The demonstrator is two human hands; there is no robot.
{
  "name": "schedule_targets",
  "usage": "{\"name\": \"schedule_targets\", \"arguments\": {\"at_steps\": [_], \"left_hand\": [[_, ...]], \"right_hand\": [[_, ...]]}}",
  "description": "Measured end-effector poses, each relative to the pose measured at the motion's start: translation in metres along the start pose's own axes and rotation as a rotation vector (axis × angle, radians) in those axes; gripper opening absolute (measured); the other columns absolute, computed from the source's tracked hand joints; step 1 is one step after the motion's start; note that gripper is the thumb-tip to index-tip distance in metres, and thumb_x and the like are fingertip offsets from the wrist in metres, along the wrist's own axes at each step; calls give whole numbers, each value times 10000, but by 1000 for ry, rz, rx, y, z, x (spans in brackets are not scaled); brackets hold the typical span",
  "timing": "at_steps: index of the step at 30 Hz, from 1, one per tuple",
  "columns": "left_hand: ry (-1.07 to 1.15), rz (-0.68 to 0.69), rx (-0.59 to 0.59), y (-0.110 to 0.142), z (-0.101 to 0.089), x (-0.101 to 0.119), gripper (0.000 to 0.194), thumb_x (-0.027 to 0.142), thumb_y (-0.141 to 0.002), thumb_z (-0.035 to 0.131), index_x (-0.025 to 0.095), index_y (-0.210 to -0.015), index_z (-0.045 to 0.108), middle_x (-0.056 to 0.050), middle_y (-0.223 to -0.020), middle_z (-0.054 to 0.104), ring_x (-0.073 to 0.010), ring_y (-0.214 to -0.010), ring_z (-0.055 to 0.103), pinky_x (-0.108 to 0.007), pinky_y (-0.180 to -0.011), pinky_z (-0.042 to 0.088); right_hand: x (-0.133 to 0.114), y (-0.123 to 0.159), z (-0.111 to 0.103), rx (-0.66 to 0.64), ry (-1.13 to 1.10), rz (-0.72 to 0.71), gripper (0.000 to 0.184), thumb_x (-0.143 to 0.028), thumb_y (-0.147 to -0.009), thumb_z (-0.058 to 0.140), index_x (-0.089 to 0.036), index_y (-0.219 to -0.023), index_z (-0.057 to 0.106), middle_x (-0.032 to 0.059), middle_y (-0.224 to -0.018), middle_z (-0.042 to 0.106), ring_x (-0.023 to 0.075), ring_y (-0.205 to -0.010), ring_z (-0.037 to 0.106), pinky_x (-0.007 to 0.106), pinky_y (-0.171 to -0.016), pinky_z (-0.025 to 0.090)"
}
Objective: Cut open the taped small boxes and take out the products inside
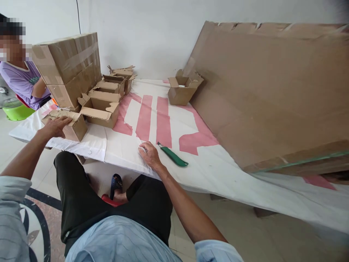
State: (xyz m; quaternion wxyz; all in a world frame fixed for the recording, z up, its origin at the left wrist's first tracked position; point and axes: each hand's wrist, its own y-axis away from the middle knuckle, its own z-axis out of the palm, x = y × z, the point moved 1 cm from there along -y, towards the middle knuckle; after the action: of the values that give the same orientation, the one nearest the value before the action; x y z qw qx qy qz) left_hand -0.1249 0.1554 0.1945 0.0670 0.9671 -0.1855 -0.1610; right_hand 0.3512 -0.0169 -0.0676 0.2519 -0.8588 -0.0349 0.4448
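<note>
My left hand (56, 126) lies flat, fingers stretched, on top of a small closed cardboard box (74, 128) at the table's near left edge. My right hand (149, 154) rests palm down on the white and pink table cover (152, 120), its fingers loosely curled with nothing visible in them. A green-handled utility knife (173, 156) lies on the cover just right of that hand, not touched by it.
Several small open cardboard boxes (101, 108) sit in a row behind the left box, beside a stack of taped cartons (68, 65). Another open box (182, 89) stands mid-table. Large flat cardboard sheets (272, 94) lean at right. A person in a purple shirt (23, 82) sits far left.
</note>
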Motion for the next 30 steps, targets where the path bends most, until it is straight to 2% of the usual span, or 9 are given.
{"name": "schedule_targets", "arguments": {"at_steps": [3,8,13,16,19,24,27,30], "left_hand": [[-9,3,37,0,5,1,1077,325,-864,905,340,-1825,420,-212,-1865,452,-520,-1649,500,-662,-1264,464],[4,-31,100,-5,3,5,939,218,-927,774,287,-1805,447,-257,-1790,506,-527,-1595,545,-733,-1250,461],[84,-98,178,-7,10,-4,741,293,-927,749,257,-1657,623,-227,-1713,593,-514,-1553,587,-667,-1246,495],[135,-143,214,-1,18,-13,715,327,-929,748,250,-1632,646,-230,-1704,605,-504,-1570,579,-662,-1268,477],[132,-143,213,4,20,-15,831,321,-909,786,261,-1709,567,-249,-1778,539,-497,-1623,533,-705,-1300,426],[112,-25,157,-5,7,-5,1231,406,-790,948,251,-1854,348,-290,-1903,357,-545,-1742,353,-773,-1317,384],[91,51,97,-21,-3,1,1318,457,-731,1008,296,-1864,355,-264,-1926,334,-548,-1760,302,-785,-1334,350],[79,114,52,-37,-9,6,1355,411,-679,1025,328,-1863,371,-246,-1939,326,-549,-1763,289,-833,-1334,303]], "right_hand": [[0,4,2,18,47,-32,111,-303,-975,666,-270,-1007,767,112,-1109,793,325,-1087,751,500,-1033,640],[-1,5,6,35,115,-62,104,-249,-958,648,-272,-980,747,110,-1087,791,320,-1075,730,489,-1027,626],[-3,6,6,20,152,-84,105,-229,-968,643,-270,-983,738,112,-1098,790,318,-1090,718,477,-1040,609],[-4,7,6,9,163,-80,104,-226,-972,643,-269,-984,737,112,-1100,785,316,-1093,706,473,-1041,602],[-5,7,7,2,173,-74,101,-220,-966,648,-273,-972,734,112,-1093,781,321,-1094,693,482,-1043,595],[-8,7,7,-1,184,-76,100,-202,-947,659,-280,-931,720,111,-1058,776,326,-1068,682,489,-1023,592],[-10,7,6,-5,194,-81,101,-204,-951,660,-285,-913,705,109,-1055,776,321,-1063,677,486,-1027,589],[-10,7,4,-15,199,-80,101,-222,-975,651,-287,-916,700,108,-1069,772,319,-1071,674,481,-1032,590]]}}
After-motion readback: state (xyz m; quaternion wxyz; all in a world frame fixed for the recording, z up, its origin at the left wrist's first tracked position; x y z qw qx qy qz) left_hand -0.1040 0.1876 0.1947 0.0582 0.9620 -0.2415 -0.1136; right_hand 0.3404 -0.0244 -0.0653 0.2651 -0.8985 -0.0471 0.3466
